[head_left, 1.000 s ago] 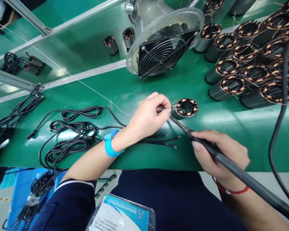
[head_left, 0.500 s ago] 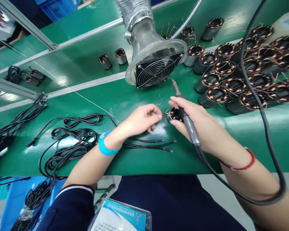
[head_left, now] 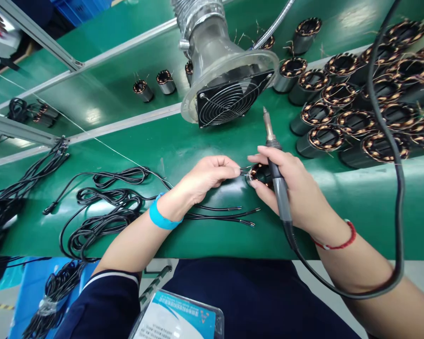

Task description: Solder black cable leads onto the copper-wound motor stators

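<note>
My left hand [head_left: 214,176] is closed, its thumb and forefinger pinching thin wires [head_left: 245,170] beside a motor stator [head_left: 256,175]. The stator is a short dark cylinder with copper windings around its rim. My right hand [head_left: 293,188] steadies it between thumb and fingers, with part of it hidden. A soldering iron [head_left: 281,195] also rests in my right hand, its metal tip pointing up and away from the stator. Stripped ends of black cables [head_left: 226,216] lie on the green bench just below my left hand.
A fume extractor hood [head_left: 229,89] with a fan hangs over the bench. Several stators [head_left: 327,139] stand crowded at the right. Coiled black cables [head_left: 106,207] lie at the left. The iron's cord [head_left: 399,212] loops over my right forearm.
The soldering iron has swung more upright in my right hand, and its tip has shifted right. My left hand stays pinched at the wires by the stator. The camera view has shifted slightly.
</note>
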A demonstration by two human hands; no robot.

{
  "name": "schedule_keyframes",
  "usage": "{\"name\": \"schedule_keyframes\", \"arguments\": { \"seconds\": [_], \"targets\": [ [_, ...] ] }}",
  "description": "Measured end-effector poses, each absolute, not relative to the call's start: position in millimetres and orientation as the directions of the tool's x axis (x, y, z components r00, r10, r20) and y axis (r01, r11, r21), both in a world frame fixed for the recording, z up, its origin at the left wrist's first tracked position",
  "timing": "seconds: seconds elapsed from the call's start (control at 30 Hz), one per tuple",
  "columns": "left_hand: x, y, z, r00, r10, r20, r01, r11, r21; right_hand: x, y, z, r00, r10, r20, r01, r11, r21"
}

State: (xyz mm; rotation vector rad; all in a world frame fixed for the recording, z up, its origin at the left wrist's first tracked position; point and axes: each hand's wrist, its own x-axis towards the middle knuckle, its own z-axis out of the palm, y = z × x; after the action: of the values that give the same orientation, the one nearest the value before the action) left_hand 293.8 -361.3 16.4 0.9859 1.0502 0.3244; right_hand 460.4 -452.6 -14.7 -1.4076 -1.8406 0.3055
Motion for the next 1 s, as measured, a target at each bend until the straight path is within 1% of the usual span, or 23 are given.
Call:
{"name": "schedule_keyframes", "arguments": {
  "seconds": [0.2, 0.3, 0.4, 0.7, 0.77, 0.9, 1.0],
  "targets": [
    [300.9, -367.2, 17.7, 0.482, 0.686, -0.545, 0.225, 0.504, 0.834, 460.6, -449.9, -14.8, -0.092, 0.856, 0.509, 0.724, 0.408, -0.556],
    [298.2, -365.9, 19.6, 0.530, 0.649, -0.545, 0.238, 0.503, 0.831, 460.1, -448.6, -15.7, -0.103, 0.840, 0.532, 0.735, 0.425, -0.528],
    [292.9, -362.7, 20.2, 0.570, 0.607, -0.554, 0.272, 0.497, 0.824, 460.7, -448.8, -15.9, -0.096, 0.836, 0.540, 0.734, 0.426, -0.529],
    [297.7, -369.6, 13.2, 0.546, 0.679, -0.491, 0.251, 0.427, 0.869, 461.2, -448.0, -16.9, -0.108, 0.829, 0.548, 0.733, 0.439, -0.520],
    [297.9, -370.1, 13.9, 0.560, 0.662, -0.499, 0.245, 0.442, 0.863, 461.2, -447.2, -17.0, -0.113, 0.819, 0.562, 0.740, 0.447, -0.502],
    [292.7, -366.1, 17.9, 0.605, 0.581, -0.544, 0.218, 0.536, 0.815, 460.2, -447.4, -16.5, -0.085, 0.803, 0.589, 0.759, 0.435, -0.484],
    [290.7, -364.8, 16.8, 0.675, 0.527, -0.517, 0.232, 0.513, 0.826, 456.8, -448.6, -16.5, -0.027, 0.800, 0.600, 0.752, 0.412, -0.515]
  ]
}}
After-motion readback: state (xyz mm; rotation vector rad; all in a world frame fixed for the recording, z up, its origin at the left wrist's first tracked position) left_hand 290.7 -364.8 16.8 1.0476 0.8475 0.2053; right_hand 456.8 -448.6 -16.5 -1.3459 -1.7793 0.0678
